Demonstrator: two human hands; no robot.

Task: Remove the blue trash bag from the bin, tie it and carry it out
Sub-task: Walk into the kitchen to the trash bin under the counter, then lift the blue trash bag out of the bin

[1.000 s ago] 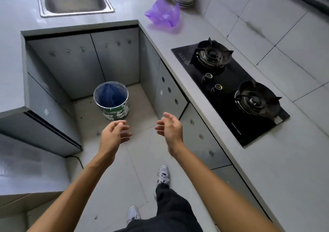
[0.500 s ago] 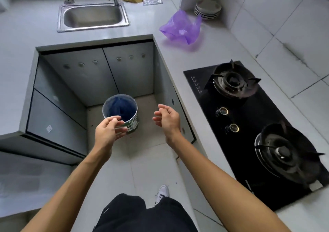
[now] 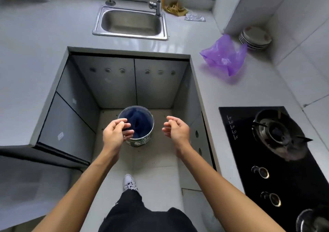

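Looking down, head view. A round bin point(image 3: 142, 141) stands on the tiled floor point(image 3: 160, 160) in the recess between the cabinet fronts, near the back doors. The blue trash bag point(image 3: 140, 119) lines it and sits inside it; what it contains is not discernible.

The left hand point(image 3: 115, 133) reaches forward and overlaps the bin's left rim from this angle. Its fingers are loosely curled, the thumb close to the forefinger, with nothing seen between them. Contact with bag or rim: cannot tell.

The right hand point(image 3: 176, 130) is held out to the right of the bin, apart from it. Its palm is turned inward, fingers loosely curled and slightly spread, holding nothing.

One white sneaker point(image 3: 130, 182) and dark trousers point(image 3: 142, 217) show below, between the forearms.

A grey countertop point(image 3: 35, 62) wraps around the recess. A steel sink point(image 3: 130, 36) with a faucet point(image 3: 158, 2) is at the far side, and a crumpled yellow cloth point(image 3: 175, 9) lies just right of the faucet. A purple plastic bag point(image 3: 224, 55) lies on the counter at far right, near a stack of plates point(image 3: 254, 37) in the corner. A black gas hob point(image 3: 249, 160) is set into the counter on the right.
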